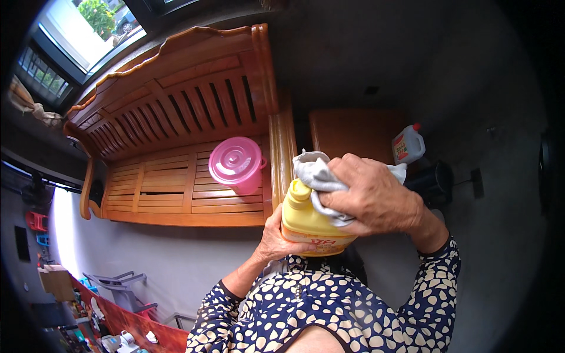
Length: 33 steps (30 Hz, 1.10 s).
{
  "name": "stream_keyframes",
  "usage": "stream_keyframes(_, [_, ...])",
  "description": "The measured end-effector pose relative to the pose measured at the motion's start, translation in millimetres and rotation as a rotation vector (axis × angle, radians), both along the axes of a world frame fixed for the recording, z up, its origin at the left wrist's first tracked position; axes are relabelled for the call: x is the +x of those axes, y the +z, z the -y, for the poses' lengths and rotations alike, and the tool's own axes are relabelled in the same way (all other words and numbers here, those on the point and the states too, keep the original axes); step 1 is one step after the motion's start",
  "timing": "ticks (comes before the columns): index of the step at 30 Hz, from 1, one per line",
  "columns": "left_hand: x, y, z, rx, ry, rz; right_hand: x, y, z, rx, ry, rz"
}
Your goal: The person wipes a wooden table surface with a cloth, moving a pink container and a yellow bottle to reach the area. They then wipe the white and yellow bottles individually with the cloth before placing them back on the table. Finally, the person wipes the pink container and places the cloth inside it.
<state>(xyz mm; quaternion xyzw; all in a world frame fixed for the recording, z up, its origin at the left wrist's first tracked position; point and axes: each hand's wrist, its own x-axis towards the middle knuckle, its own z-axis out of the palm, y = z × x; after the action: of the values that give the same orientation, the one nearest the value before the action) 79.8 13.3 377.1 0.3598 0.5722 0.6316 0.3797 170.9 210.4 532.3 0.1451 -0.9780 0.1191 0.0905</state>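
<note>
A yellow plastic jug [315, 221] with a yellow cap and a printed label is held up close in front of my body. My left hand [275, 238] grips its left side and lower part, fingers wrapped round it. In my right hand [376, 200] a crumpled pale grey cloth [321, 176] is bunched, pressed against the top and right side of the jug beside the cap. The cloth and my right hand hide the jug's handle area.
A wooden slatted bench [159, 182] stands ahead on the left, bearing a pink lidded bucket [235, 162]. Right of it is a wooden side table [347, 135] with a white red-capped jug [408, 145]. A dark bin [435, 182] stands nearby. A grey chair [120, 288] and a cluttered red table [126, 317] are lower left.
</note>
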Motion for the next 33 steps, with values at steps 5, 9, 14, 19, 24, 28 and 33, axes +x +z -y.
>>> stream_keyframes(5, [10.7,-5.8,8.5,-0.093,0.052,0.114,9.0,-25.8,16.5,0.156,-0.147,-0.080])
stream_keyframes(9, [10.8,-7.5,13.0,-0.128,0.104,0.059,3.7,-45.4,20.8,0.088,-0.229,-0.117])
stream_keyframes(14, [10.3,-5.4,13.7,-0.122,0.200,-0.028,5.8,-74.5,37.1,0.074,-0.220,-0.458])
stream_keyframes(19, [3.3,-4.0,12.2,-0.089,0.284,0.008,27.0,-94.9,43.8,0.048,-0.291,-0.476])
stream_keyframes(24, [-5.0,6.1,7.1,0.001,0.377,0.090,30.4,-101.0,28.6,-0.142,-0.522,-0.526])
stream_keyframes(28, [-7.6,5.6,6.0,-0.006,0.452,-0.017,-2.9,-76.7,52.1,-0.199,-0.537,-0.552])
stream_keyframes(33, [-4.7,12.5,5.9,0.062,0.530,-0.049,-22.2,-86.6,39.9,-0.195,-0.659,-0.591])
